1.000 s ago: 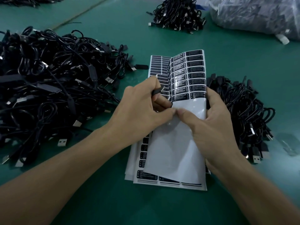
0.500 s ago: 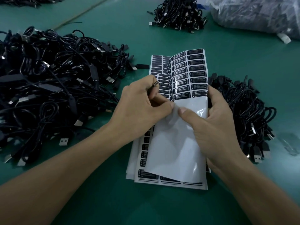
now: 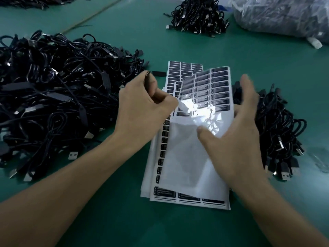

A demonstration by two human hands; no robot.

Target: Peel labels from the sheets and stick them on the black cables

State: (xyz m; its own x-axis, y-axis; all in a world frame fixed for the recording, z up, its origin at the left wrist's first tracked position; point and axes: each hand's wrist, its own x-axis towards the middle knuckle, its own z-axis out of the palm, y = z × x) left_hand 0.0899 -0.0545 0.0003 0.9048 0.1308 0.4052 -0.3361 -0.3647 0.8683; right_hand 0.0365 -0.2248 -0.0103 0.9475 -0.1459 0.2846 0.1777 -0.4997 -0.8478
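A black cable end (image 3: 149,82) is held in the curled left grip (image 3: 142,113), its long axis pointing away. The label sheet (image 3: 211,86) lies just right, partly under the open, empty right grip (image 3: 236,136).

Green table mat (image 3: 267,56) being recorded throughout, pale seam (image 3: 92,16) being noted crossing it diagonally at far left, bulging clear plastic bag (image 3: 284,15) being observed at far right, white tab (image 3: 315,42) being seen at its near edge, clear film scrap (image 3: 320,161) being logged at right edge.
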